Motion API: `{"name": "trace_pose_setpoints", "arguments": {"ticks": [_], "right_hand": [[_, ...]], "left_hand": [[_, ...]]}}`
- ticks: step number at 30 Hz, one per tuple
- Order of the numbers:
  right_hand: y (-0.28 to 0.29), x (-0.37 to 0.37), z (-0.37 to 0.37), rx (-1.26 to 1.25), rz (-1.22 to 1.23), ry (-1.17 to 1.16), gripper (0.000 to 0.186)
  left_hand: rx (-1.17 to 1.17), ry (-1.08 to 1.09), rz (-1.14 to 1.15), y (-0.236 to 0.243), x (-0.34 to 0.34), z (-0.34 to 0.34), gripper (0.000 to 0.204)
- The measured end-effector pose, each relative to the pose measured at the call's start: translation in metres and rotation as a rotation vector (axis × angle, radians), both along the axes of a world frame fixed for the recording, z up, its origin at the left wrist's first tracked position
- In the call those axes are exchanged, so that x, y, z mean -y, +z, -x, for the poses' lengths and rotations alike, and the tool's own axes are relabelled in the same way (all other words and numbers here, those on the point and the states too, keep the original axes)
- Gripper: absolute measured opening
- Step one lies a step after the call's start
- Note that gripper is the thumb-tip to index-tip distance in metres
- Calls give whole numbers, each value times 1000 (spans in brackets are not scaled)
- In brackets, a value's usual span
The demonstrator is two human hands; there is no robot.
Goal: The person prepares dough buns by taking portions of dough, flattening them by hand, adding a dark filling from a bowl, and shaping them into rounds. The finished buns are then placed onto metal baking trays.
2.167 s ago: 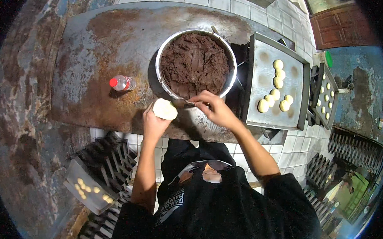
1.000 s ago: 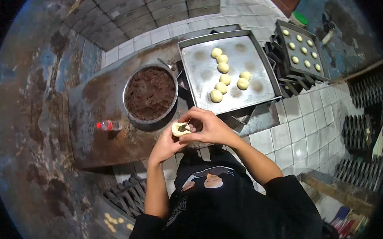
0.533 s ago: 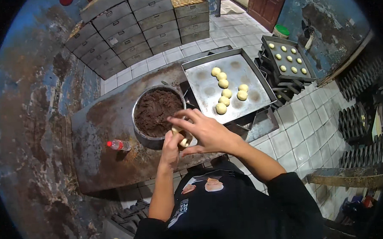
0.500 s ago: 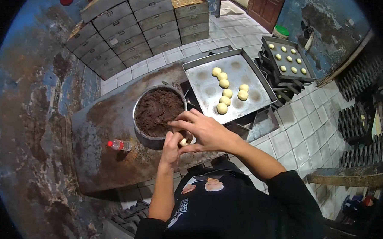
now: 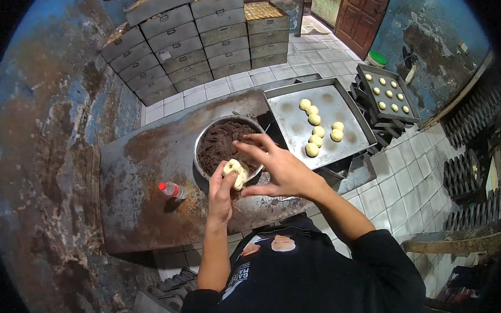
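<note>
One dough (image 5: 238,175) near the bowl's (image 5: 197,156) rim
Left hand (image 5: 221,194) pinches it, right hand (image 5: 284,170) spreads; room between bowl and bottle (image 5: 172,189).

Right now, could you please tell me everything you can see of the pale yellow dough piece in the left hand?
The pale yellow dough piece looks soft, smooth and unevenly folded, with a hollow near its top. The left hand clasps it, hiding part, in front of the round metal bowl; whether the right hand touches it is unclear.
</note>
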State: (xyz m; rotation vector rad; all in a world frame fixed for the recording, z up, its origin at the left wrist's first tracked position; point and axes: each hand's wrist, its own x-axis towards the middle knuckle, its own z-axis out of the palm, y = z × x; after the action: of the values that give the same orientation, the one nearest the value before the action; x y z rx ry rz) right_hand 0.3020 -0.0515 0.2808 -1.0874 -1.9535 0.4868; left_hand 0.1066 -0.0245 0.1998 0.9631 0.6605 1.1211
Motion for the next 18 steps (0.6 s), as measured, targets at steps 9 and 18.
{"name": "trace_pose_setpoints", "arguments": {"ticks": [9, 18], "right_hand": [[-47, -19, 0, -388, 116, -58, 32], [-59, -8, -3, -1330, 665, 202, 28]], "left_hand": [[6, -30, 175, 38, -11, 0, 35], [-302, 134, -565, 85, -46, -82, 25]]}}
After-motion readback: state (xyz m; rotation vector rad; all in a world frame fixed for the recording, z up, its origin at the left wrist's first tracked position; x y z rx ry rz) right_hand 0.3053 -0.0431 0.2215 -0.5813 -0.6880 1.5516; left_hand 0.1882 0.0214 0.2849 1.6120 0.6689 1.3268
